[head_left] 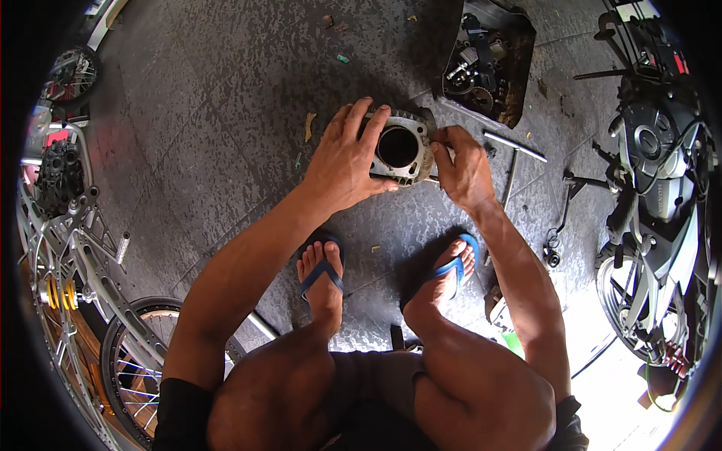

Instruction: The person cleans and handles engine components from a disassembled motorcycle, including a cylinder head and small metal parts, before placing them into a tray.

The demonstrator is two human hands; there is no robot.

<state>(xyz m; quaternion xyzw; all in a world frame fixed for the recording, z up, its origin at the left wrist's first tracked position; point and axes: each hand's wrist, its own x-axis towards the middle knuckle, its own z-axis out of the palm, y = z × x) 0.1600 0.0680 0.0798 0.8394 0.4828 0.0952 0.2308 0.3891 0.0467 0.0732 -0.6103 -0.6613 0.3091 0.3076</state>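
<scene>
The left hand (342, 161) lies along the left side of a finned metal cylinder block (397, 146), which sits between both hands, beyond the feet, its round bore facing up; the right hand (464, 167) touches its right edge. Whether the block rests on the floor cannot be told.

The left hand is spread wide around the block, fingers over the far left edge and thumb at the near edge, its forearm slanting in from the lower left. The right hand is narrow, fingers curled and thumb gripping the block's right edge; I cannot tell whether it also pinches a small part.

A metal frame (90, 259) and spoked wheel (111, 361) bound the left. The widest stretch of grey floor (203, 135) lies left of the block. A parts tray (519, 98) and metal rod (515, 147) crowd its right, with a motorcycle (654, 180) farther out.
</scene>
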